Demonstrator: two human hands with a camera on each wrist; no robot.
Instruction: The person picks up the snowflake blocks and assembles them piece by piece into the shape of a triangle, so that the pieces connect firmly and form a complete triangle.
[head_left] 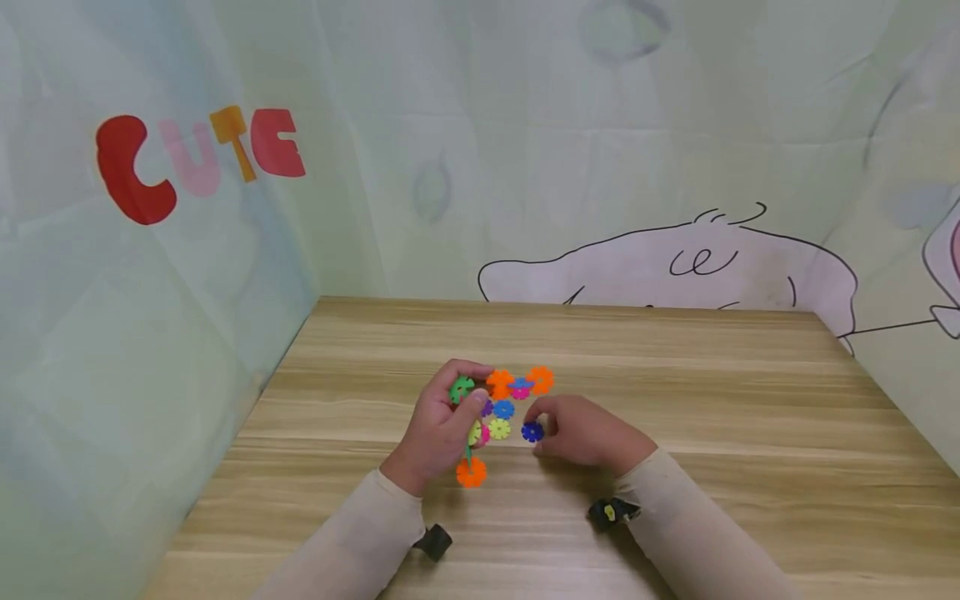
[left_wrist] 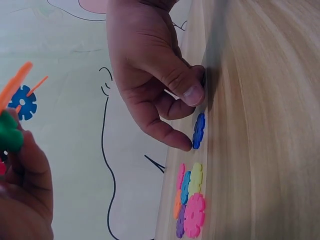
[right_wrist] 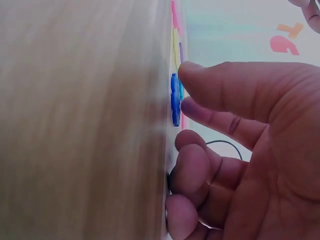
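Observation:
My left hand [head_left: 442, 417] grips a joined piece of interlocking flower discs [head_left: 500, 384]; green, orange and blue discs show on it. An orange disc [head_left: 471, 472] hangs below the hand, edge-joined to a green one. Part of the piece is hidden behind the thumb and fingers. My right hand [head_left: 581, 429] is low over the table, thumb and index finger on either side of a dark blue disc [head_left: 532, 431]. In the left wrist view the index fingertip touches the edge of this blue disc [left_wrist: 199, 131], while the thumb stands apart from it.
Several loose discs lie close together on the wooden table [head_left: 337, 517], among them a light blue disc [head_left: 503, 409], a yellow disc [head_left: 499, 428] and a pink disc [left_wrist: 194, 215]. Black wrist devices [head_left: 435, 542] sit at both sleeves. A printed cloth wall [head_left: 420, 167] stands behind.

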